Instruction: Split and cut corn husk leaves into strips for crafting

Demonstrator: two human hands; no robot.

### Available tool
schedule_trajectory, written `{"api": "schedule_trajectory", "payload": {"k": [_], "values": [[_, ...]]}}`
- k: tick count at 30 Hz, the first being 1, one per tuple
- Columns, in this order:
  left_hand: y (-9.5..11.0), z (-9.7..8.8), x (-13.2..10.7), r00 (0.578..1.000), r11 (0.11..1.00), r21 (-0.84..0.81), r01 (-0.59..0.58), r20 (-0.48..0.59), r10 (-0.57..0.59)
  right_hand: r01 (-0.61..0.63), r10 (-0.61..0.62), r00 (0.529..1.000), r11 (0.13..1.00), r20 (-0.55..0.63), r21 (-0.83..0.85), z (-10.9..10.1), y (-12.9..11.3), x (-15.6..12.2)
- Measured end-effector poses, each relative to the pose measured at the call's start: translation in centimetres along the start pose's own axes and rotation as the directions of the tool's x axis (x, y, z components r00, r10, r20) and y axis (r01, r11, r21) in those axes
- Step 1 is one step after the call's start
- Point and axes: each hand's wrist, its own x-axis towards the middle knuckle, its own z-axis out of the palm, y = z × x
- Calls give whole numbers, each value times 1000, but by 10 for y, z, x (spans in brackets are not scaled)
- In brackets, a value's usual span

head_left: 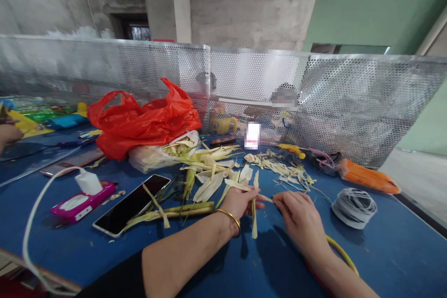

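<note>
My left hand (240,202) is closed on pale corn husk strips (254,221). One strip hangs down past the fingers and others stick up and out from them. To its right, my right hand (302,216) is closed in a pinch at the tip of a husk piece (265,198) that runs out from the left hand. Something small and dark shows at the right fingertips, too small to name. Behind the hands lies a loose heap of corn husks (209,186). A longer greenish husk stalk (188,208) lies to the left of my left wrist.
A smartphone (131,205) and a magenta power strip (84,202) with a white plug lie left. Behind stand a red plastic bag (146,118) and a perforated metal screen (251,74). A roll of grey twine (354,208) and an orange packet (368,176) lie right. Another person's hand (10,132) shows far left.
</note>
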Motion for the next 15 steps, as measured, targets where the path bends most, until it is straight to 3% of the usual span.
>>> {"api": "schedule_trajectory", "payload": {"k": [2,5,7,10,12,15], "values": [[1,-2,1,1000,1000,-19,18,24,-17,-36,34,998,999,-54,-28,0,3,0],[4,-3,1,998,997,-75,-2,55,6,-100,71,970,989,-232,-112,-5,4,1],[5,-1,-1,998,993,-114,-8,62,15,-75,44,969,990,-245,-116,-8,0,1],[4,4,-7,994,988,-154,-23,98,39,-40,40,998,999,-49,1,-7,-11,-2],[1,8,-13,982,987,-156,-33,178,61,-121,114,988,990,104,71,-1,-17,-4],[-4,11,-17,955,989,-138,-50,283,88,-312,267,933,935,243,170,8,-18,-6]]}}
